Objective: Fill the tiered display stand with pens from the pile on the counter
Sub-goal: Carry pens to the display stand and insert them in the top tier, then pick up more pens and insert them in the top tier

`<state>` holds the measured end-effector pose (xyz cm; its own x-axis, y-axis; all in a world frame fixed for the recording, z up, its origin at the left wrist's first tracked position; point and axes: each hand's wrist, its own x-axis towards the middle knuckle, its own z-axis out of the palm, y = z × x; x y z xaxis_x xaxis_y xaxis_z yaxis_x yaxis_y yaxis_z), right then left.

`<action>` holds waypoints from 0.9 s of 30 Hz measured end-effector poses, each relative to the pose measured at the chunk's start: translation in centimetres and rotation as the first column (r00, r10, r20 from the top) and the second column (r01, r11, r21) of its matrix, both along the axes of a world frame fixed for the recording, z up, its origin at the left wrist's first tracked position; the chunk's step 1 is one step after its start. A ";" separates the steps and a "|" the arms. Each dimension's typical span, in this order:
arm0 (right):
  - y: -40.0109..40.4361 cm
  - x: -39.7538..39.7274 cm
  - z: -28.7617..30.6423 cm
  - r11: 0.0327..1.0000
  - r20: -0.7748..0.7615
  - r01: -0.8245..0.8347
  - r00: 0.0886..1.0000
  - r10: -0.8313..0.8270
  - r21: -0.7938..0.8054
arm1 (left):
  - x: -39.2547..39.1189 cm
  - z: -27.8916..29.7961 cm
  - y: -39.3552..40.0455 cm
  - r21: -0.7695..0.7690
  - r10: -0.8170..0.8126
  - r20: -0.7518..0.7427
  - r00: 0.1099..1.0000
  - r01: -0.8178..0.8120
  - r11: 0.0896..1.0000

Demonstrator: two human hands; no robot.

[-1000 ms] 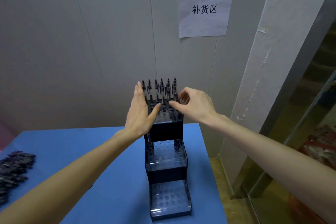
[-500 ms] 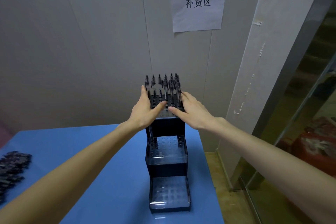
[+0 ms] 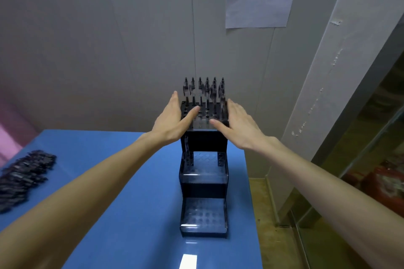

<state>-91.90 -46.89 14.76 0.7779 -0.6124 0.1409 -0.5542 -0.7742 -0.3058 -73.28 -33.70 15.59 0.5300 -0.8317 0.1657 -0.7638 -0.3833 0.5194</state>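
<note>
Flanking the top tier of the stand (image 3: 203, 183), both hands sit flat and spread, holding nothing: the left hand (image 3: 172, 119) lies against the tier's left side with its thumb over the holes, the right hand (image 3: 237, 123) against the right side, thumb likewise reaching in. Pens (image 3: 204, 88) stand upright in the back rows of that tier; one more stands at the left edge of the middle tier, and the bottom tier looks empty. The pile (image 3: 24, 178) lies on the tabletop (image 3: 135, 203) well to the left of the stand and nearer the person, its pens lying flat, roughly crosswise to the stand's upright holes. Judging by that, the left hand has the shorter reach to the pile, and each pen must be turned upright before it drops in
</note>
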 end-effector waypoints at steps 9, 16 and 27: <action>9.0 -0.5 -2.8 0.934 0.011 0.355 0.935 -0.355 -0.024 | 5.0 -3.3 11.7 0.294 0.013 0.303 0.953 -0.106 0.950; 23.6 7.2 -3.8 0.945 0.109 0.246 0.968 -0.227 -0.215 | 11.5 -3.7 26.6 0.432 0.006 0.384 0.923 -0.185 0.883; 35.5 27.2 -3.6 0.949 -0.224 -0.180 0.967 0.123 -0.260 | 23.8 -3.4 48.5 0.533 0.167 0.505 0.847 -0.458 0.712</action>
<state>-64.72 -11.41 11.19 0.8881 -0.4445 0.1173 -0.4513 -0.8916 0.0379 -49.48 14.83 12.18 0.7849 -0.6164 -0.0628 -0.6116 -0.7546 -0.2375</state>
